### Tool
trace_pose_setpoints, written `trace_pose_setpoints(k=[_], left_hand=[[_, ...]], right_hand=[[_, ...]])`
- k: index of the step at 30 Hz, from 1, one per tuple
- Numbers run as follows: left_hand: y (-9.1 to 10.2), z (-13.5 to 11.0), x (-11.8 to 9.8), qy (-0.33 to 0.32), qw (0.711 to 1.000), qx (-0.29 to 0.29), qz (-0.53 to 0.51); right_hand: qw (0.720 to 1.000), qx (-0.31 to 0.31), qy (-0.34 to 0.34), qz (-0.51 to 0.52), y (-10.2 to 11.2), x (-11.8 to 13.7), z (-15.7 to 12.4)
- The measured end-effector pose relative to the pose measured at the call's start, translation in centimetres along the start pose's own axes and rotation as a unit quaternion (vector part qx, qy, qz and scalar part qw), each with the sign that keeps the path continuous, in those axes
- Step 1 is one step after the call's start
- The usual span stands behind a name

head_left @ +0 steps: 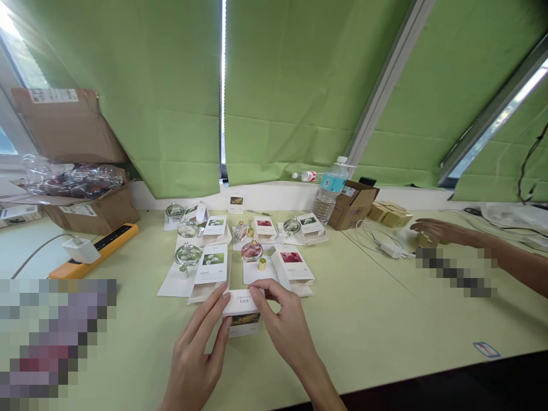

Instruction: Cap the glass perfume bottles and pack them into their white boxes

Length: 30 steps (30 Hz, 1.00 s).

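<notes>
Both my hands grip a small white carton (242, 311) with a yellow-flower picture on its face, just in front of the other items. My left hand (197, 348) holds its left end and my right hand (282, 325) holds its right end. Just beyond stand a clear round glass perfume bottle (187, 254), a pink glass bottle (252, 251) and a loose gold cap (262, 264). White cartons (213, 265) (291, 264) with flower pictures lie open beside them. More bottles and cartons stand further back.
A co-worker's hand (445, 231) reaches in at the right, near a white charger (391, 249). An orange power strip (96, 251) lies left. A water bottle (329, 191) and cardboard boxes (351, 204) (72, 211) stand along the back.
</notes>
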<state>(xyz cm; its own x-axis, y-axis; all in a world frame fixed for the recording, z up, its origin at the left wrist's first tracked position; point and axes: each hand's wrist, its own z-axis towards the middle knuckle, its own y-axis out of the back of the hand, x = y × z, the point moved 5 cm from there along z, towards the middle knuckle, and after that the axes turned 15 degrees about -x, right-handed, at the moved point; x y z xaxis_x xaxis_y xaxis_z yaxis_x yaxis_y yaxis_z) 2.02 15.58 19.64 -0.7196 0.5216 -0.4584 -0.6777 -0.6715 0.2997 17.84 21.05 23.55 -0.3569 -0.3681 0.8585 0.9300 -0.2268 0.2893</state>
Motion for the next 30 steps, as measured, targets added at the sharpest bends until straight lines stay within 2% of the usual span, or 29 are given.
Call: trace_pose_setpoints(k=[4,6,9,12,16,19,23,30], left_hand=[[-0.1,0.0,-0.2,0.007,1.0,0.009,0.001],[-0.1,0.0,0.0,0.038,0.999,0.019,-0.015],[0.0,0.5,0.9,0.149,0.986,0.03,-0.065],[0.1,1.6,1.8,0.27,0.956,0.047,-0.105],[-0.5,3.3,1.7,0.364,0.913,0.106,-0.15],[-0.6,4.2,1.4,0.385,0.903,0.109,-0.158],[-0.6,4.2,1.3,0.408,0.894,0.103,-0.154],[-0.3,4.0,1.2,0.397,0.904,0.074,-0.141]], right_hand=[[1.0,-0.012,0.005,0.005,-0.1,0.1,0.0],[1.0,-0.015,0.003,0.006,-0.1,0.0,0.0],[1.0,-0.015,-0.005,0.006,-0.2,-0.3,0.0],[1.0,-0.016,-0.013,0.01,-0.2,-0.6,-0.1],[1.0,-0.019,-0.019,0.011,-0.2,-0.7,-0.2],[0.999,-0.024,-0.028,0.019,-0.1,-0.7,-0.3],[0.997,-0.043,-0.058,0.032,0.2,-0.8,-0.3],[0.995,-0.036,-0.067,0.069,0.2,-0.8,-0.4]])
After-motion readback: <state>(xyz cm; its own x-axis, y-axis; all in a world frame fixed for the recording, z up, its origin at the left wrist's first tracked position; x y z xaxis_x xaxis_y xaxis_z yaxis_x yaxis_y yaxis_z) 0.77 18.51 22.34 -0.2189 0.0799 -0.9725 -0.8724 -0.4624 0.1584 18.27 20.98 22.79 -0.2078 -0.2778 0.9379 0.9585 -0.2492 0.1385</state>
